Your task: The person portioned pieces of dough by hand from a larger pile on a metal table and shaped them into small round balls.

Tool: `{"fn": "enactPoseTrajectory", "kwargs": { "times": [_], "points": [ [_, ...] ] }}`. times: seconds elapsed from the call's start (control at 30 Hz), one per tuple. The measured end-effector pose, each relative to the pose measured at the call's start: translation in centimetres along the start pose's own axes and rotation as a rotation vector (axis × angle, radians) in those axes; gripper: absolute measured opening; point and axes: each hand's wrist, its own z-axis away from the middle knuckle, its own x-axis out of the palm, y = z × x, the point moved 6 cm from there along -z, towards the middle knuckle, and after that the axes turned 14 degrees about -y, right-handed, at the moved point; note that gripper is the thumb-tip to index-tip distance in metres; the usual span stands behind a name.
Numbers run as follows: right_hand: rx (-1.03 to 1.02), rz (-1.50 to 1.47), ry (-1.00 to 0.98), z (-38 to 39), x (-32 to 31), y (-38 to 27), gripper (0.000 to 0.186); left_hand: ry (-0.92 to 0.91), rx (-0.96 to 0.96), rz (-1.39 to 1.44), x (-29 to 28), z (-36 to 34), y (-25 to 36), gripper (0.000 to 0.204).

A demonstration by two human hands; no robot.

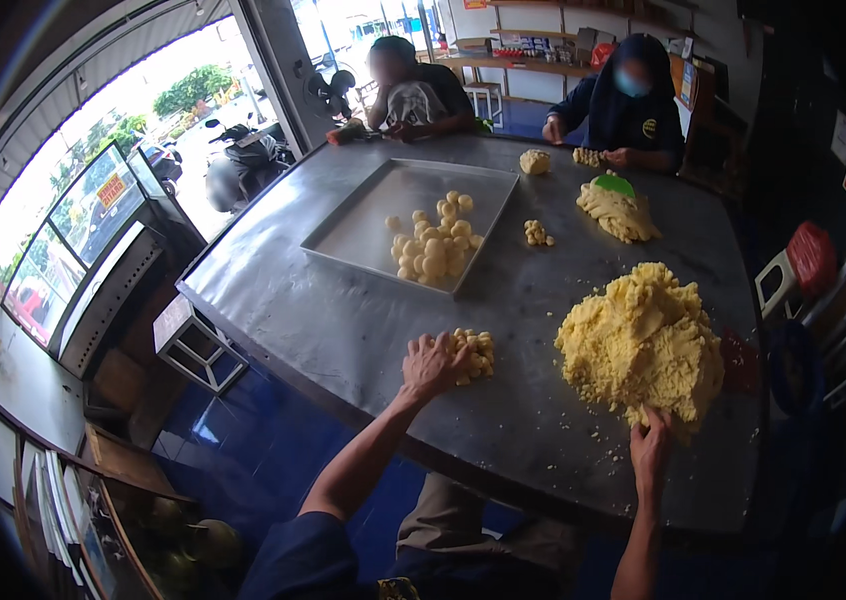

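Note:
A big mound of crumbly yellow dough [643, 340] rises at the right of the metal-topped table [343, 340]. Along its near edge, my right hand [651, 436] has bent fingers closed on some of the crumbly dough; the fingertips are partly hidden. My left hand [429, 364] lies palm down, fingers apart, against the left side of a small cluster of yellow dough pieces [476, 356]. Farther back, a shallow metal tray [353, 225] holds many pale round dough balls [433, 250] heaped toward its right side.
A smooth dough lump [618, 215] with a green scraper [614, 184] sits behind the mound. Smaller dough pieces [539, 234] and a dough block [535, 161] lie nearby. Two people, one [433, 95] and another [633, 110], sit across the table. A white stool [198, 345] stands left.

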Motion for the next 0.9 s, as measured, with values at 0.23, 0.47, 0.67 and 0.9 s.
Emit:
{"fn": "enactPoseTrajectory", "kwargs": {
  "times": [0.23, 0.47, 0.67, 0.9],
  "points": [
    [0.001, -0.037, -0.039, 2.1, -0.4, 1.2, 0.046, -0.102, 0.015, 0.563, 2.5, -0.8, -0.9, 0.062],
    [0.1, -0.003, -0.135, 0.8, 0.2, -1.0, 0.043, 0.118, 0.093, 1.193, 5.7, -1.5, 3.4, 0.058],
    [0.063, 0.006, -0.131, 1.7, 0.4, 0.4, 0.048, -0.05, 0.429, 1.006, 5.4, -1.2, 4.9, 0.039],
    [0.058, 0.103, -0.157, 4.3, 1.3, -1.7, 0.044, 0.134, 0.549, 0.237, 3.7, 1.5, 5.9, 0.053]
  ]
}}
